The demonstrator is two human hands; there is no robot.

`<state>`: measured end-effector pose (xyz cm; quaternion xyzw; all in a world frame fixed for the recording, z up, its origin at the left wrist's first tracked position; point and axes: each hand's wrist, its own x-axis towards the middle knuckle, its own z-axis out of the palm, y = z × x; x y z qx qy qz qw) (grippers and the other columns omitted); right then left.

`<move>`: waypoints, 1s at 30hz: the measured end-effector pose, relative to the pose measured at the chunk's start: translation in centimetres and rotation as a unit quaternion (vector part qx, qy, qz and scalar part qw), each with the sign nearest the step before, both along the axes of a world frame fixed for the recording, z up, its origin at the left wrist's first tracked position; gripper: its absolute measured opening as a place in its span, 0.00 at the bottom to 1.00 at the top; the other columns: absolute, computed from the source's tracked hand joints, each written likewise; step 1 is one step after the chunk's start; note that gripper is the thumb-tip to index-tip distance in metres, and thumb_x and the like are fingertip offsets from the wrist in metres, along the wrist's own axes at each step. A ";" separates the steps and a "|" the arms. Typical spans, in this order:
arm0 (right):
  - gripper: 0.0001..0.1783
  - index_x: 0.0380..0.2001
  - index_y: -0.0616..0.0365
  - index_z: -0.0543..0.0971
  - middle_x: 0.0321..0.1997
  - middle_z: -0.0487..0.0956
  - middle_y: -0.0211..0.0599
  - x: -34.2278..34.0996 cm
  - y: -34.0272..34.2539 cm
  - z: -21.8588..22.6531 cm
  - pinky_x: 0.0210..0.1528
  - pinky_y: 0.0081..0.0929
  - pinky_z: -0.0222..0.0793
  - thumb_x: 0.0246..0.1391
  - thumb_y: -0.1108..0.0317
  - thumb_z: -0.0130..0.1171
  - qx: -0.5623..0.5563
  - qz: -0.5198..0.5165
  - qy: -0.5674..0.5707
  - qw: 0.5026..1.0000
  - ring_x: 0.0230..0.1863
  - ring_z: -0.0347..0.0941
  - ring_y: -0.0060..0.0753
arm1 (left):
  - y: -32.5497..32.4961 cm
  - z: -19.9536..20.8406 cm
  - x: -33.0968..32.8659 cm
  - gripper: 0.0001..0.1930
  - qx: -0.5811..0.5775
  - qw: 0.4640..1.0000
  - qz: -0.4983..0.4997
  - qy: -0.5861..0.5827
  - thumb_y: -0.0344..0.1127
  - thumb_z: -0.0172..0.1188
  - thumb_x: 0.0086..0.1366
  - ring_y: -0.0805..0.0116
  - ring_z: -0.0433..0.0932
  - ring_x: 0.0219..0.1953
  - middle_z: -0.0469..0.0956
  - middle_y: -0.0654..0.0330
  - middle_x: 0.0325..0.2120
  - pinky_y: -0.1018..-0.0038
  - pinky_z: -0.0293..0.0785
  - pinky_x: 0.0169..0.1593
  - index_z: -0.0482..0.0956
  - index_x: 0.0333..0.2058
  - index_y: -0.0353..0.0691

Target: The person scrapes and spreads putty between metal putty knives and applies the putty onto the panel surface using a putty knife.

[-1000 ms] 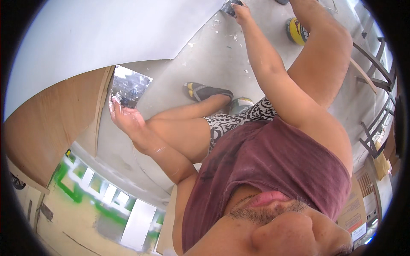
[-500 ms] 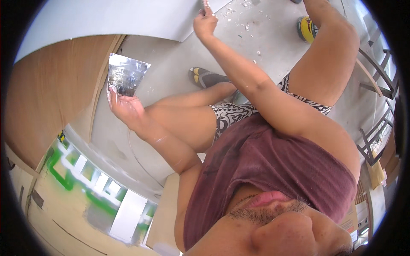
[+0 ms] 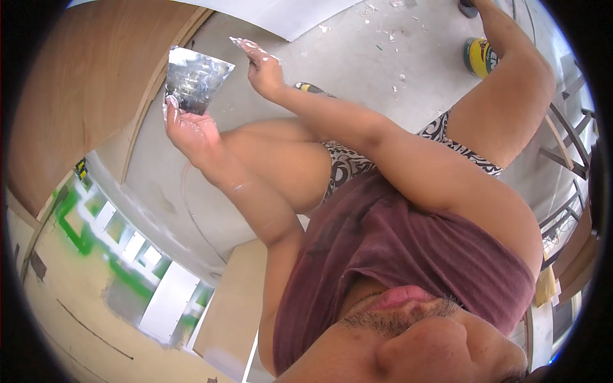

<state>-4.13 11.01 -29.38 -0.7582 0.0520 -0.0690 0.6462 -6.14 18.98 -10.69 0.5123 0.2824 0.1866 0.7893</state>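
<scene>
In my left hand [image 3: 195,137], closed at its lower edge, is a broad, flat metal putty scraper [image 3: 199,78]. Its shiny, four-sided face carries grey and white smears, and white paste coats my thumb and fingers. Just right of the scraper, apart from it, is my right hand [image 3: 265,73]. The forefinger there stretches toward the scraper with white paste along it, while the other fingers curl in. Anything thin held in that hand is too hard to make out.
A white panel [image 3: 287,16] juts in at the top. Wooden boarding [image 3: 83,83] stands on the left. Beyond my right leg is a yellow and green tub [image 3: 479,57]. Scraps litter the floor [image 3: 357,70], and dark metal frames [image 3: 571,137] stand at right.
My right hand has come left and lower, from beside the white panel to near the scraper. The view has shifted, and less of the panel shows. My left hand keeps its hold.
</scene>
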 end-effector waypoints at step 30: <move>0.28 0.55 0.56 0.75 0.33 0.77 0.31 15.6 -34.1 -15.9 0.28 0.20 0.69 0.47 0.80 0.49 0.365 -0.247 0.112 0.891 0.27 0.70 0.23 | 0.0 0.3 0.1 0.12 -0.042 0.999 0.013 0.007 0.34 0.58 0.64 0.69 0.74 0.44 0.76 0.59 0.41 0.71 0.69 0.50 0.74 0.43 0.34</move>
